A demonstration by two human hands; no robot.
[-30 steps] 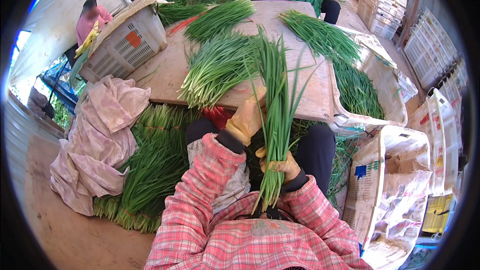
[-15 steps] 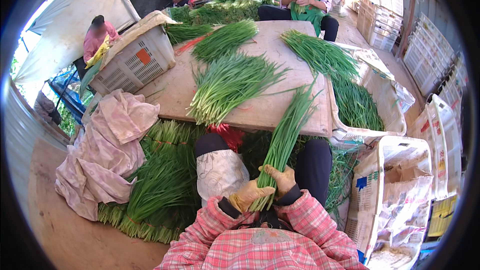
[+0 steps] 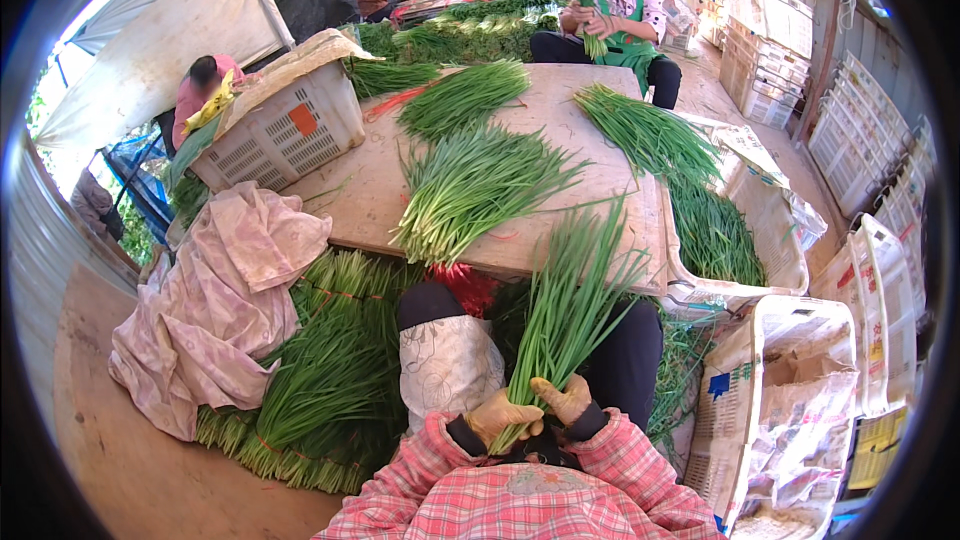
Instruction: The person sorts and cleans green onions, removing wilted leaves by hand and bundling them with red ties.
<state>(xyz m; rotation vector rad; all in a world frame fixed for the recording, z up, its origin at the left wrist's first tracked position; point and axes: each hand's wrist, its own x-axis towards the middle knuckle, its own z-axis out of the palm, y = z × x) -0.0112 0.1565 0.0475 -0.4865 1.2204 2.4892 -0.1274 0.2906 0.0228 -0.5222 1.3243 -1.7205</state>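
Left hand [image 3: 503, 418], in a yellowish glove, has its grip curled around the lower ends of the held stalks [image 3: 565, 315], fingers wrapped firmly with little gap showing. Just beside it, the right hand [image 3: 563, 400], gloved alike, closes its grip on the same stalks with the thumb laid across their front. How tightly either presses, I cannot tell.

Half a second ago the stalks stood in a narrow sheaf leaning rightward; now their leaves fan wide, and the hands sit more nearly level, low on the stems. For the work in hand, I take this to mean that the handful has been loosened and is being worked at its ends. No band shows around it.

Around the hands, from the left: a pinkish cloth [image 3: 230, 280] lies crumpled against banded green bundles [image 3: 335, 370] below the bench [image 3: 555, 105]. Above the cloth, a slotted crate [image 3: 275, 145] is tilted. On the bench rests a broad pile of stalks [image 3: 480, 190], with red strands [image 3: 462, 290] hanging near its front edge. The held stalks rise over the person's lap, their tips overlapping that edge in view. Farther right, a lined crate [image 3: 780, 220] holds more green leaves [image 3: 720, 235].
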